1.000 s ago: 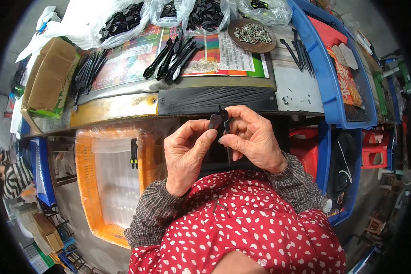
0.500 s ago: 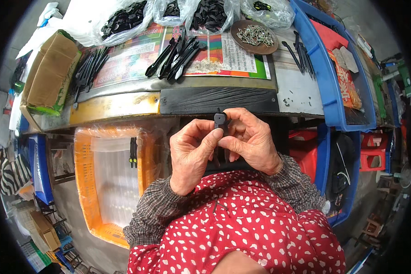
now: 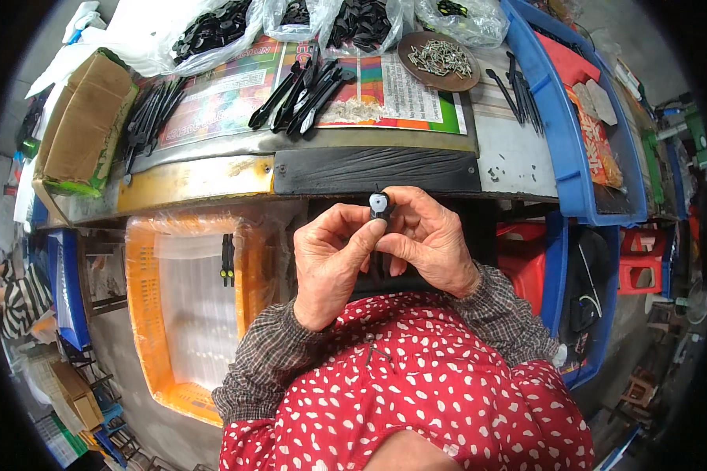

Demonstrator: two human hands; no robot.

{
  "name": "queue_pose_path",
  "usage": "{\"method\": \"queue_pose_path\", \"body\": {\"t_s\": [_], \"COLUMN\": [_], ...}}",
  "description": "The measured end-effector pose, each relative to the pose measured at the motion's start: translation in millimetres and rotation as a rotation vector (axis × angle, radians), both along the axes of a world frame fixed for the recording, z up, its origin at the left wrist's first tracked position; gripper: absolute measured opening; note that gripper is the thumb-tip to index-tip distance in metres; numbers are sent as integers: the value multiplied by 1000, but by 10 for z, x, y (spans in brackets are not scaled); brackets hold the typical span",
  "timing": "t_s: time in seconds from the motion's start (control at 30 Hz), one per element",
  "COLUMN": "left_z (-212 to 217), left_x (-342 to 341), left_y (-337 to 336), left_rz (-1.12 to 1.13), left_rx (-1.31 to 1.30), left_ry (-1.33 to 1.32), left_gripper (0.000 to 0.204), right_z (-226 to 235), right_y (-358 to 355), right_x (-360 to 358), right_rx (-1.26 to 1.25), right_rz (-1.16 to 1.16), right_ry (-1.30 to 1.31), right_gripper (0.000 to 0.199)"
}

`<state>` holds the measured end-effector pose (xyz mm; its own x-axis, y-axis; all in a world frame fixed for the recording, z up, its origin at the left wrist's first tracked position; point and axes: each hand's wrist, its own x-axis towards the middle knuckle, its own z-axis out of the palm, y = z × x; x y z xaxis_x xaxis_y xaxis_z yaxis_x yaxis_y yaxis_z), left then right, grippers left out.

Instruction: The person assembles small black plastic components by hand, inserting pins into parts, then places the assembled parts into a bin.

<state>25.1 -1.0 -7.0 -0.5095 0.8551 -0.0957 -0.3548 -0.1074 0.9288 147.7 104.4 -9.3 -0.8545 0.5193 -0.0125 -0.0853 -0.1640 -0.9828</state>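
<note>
A small black plastic piece point(image 3: 380, 206) is held upright in front of my chest. Its rounded end has a small hole and catches the light. My left hand point(image 3: 330, 255) pinches it from the left, thumb on the front below the hole. From the right, my right hand point(image 3: 428, 243) closes on the same piece with thumb and forefinger; its lower part is hidden by the fingers. Beyond the hands, on the bench, lies a bunch of long black plastic pieces point(image 3: 302, 98). A brown round dish point(image 3: 408, 69) of small metal screws or rivets stands farther right.
More black strips point(image 3: 153, 118) lie beside a cardboard box point(image 3: 82, 129). Clear bags of black parts point(image 3: 357, 27) line the back. A blue tray point(image 3: 569, 157) stands right. Below the bench edge, an orange crate point(image 3: 149, 314) lined with plastic stands left, red stools point(image 3: 522, 259) right.
The black piece has tilted slightly, so its round end now shines pale where it looked dark before. Both hands keep their hold in nearly the same place.
</note>
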Motion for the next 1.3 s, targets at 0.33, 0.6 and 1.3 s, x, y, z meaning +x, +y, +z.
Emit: {"method": "queue_pose_path", "body": {"t_s": [0.33,0.6,1.3], "left_z": [12,-8,-87], "left_x": [1,79,75], "left_y": [-25,-30,-56], "left_rz": [-5,48,76], "left_rx": [-5,-91,-137], "left_ry": [-8,245,440], "left_gripper": [13,9,11], "right_z": [-5,241,193], "right_y": [-16,163,124], "right_x": [-3,-47,-71], "right_rx": [-23,12,138], "right_rz": [23,8,-32], "right_ry": [8,-80,-152], "right_gripper": [48,27,10]}}
